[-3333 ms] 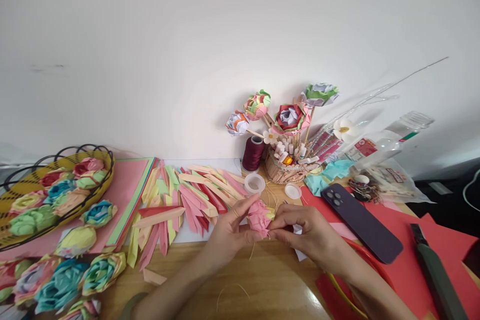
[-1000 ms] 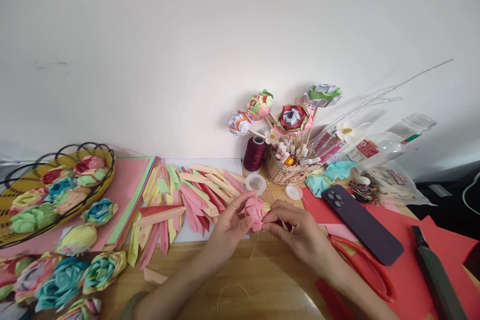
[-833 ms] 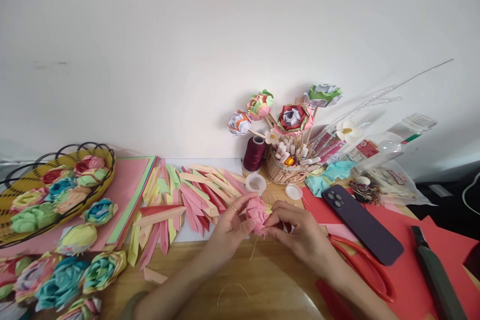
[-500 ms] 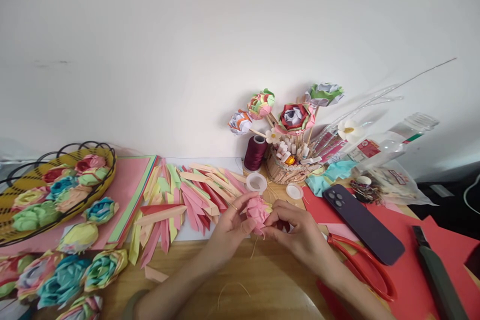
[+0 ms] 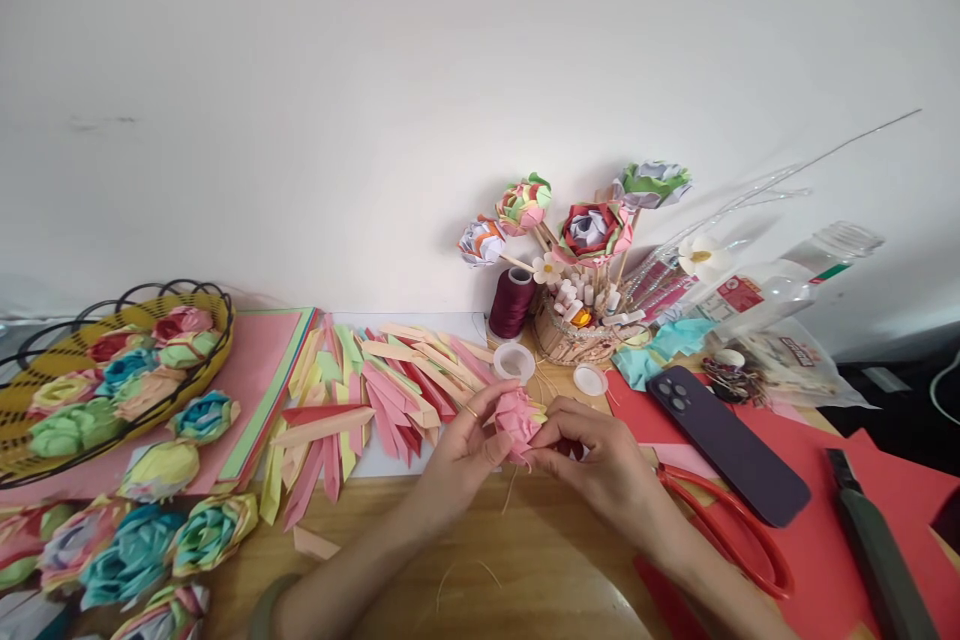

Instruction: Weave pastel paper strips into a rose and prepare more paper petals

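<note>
A pink folded-paper flower with a bit of yellow on its right side is held between both hands above the wooden table. My left hand has thumb and fingers closed round its left side. The fingers of my right hand pinch at its right edge, where the flower is partly covered. A thin thread hangs below the flower. Left of my hands, folded paper strips in pink, yellow, green and red lie in a loose pile.
Left are a yellow basket of paper flowers and more flowers. Behind stand a thread spool and a decorated pot. Right are a phone, red-handled scissors, a dark green tool and a clear bottle.
Both hands keep their hold on the pink flower, with only slight finger movement. The whole view has shifted very slightly.
</note>
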### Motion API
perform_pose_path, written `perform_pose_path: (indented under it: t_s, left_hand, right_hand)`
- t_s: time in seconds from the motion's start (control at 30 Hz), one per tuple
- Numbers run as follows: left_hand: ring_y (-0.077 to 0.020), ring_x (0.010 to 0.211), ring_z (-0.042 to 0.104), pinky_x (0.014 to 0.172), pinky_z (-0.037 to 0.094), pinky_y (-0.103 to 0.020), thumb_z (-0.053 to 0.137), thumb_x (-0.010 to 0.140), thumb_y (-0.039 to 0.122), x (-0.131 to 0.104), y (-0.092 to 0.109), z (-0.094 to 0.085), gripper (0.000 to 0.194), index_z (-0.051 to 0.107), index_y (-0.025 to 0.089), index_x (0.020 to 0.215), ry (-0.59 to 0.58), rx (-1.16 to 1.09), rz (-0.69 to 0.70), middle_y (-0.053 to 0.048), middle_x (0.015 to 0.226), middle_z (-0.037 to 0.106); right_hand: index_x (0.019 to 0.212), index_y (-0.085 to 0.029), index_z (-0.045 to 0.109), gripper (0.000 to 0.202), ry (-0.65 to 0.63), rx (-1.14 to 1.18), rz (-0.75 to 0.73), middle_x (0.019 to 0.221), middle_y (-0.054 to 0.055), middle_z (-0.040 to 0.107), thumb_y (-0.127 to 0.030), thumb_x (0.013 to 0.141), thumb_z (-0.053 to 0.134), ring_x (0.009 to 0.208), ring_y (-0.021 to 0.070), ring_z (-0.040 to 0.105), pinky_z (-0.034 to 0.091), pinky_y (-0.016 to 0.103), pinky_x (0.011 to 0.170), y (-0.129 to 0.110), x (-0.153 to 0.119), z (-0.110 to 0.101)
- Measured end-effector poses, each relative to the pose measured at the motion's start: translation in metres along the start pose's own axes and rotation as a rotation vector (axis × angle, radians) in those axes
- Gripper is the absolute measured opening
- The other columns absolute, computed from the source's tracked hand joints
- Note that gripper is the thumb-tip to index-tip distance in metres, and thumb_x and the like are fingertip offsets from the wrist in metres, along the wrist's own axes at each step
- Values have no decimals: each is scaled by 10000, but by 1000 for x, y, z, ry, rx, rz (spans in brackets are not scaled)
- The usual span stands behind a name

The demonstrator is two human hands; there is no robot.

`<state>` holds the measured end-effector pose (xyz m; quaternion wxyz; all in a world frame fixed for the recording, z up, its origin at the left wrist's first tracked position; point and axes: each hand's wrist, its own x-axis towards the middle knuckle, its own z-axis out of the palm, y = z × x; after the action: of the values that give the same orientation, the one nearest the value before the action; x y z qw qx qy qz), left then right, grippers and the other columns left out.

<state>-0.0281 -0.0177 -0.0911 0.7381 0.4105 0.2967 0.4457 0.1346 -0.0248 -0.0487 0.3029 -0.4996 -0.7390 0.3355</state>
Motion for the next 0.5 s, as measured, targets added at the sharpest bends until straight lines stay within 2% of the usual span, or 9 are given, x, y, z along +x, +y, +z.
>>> perform_pose_path:
  t_s: [0.13, 0.2, 0.37, 0.5]
  left_hand:
    - [-208, 1072, 471, 858, 416, -299, 598, 772, 339, -1, 1, 0, 442, 504, 276, 1200, -4, 26, -8, -62, 1249, 495]
    - [-193, 1020, 497, 861, 413, -303, 596, 773, 347, -1, 2, 0, 450, 501, 276, 1207, 8, 11, -28, -62, 1232, 504]
    - [-135, 852, 528, 824, 442, -315, 576, 782, 389, -1, 2, 0, 475, 470, 286, 1233, 73, -108, -79, -48, 1080, 551]
    - [-117, 809, 517, 825, 446, -313, 585, 776, 385, -1, 1, 0, 455, 488, 289, 1210, 80, -124, -82, -31, 1012, 552]
  right_hand:
    - [620, -174, 605, 220, 23, -4, 9, 643, 9, 562, -325, 779, 620, 599, 126, 509, 381, 240, 539, -1, 0, 3]
    - [631, -176, 609, 232, 30, -4, 5, 645, 11, 561, -346, 789, 605, 597, 126, 506, 381, 238, 532, -2, 0, 3]
    - [809, -195, 661, 216, -39, 79, -47, 786, 46, 612, -305, 875, 487, 733, 147, 559, 441, 258, 657, -4, 2, 0]
    - [811, -193, 657, 209, -38, 56, -43, 779, 49, 615, -288, 877, 483, 731, 153, 563, 445, 269, 662, -2, 2, -1]
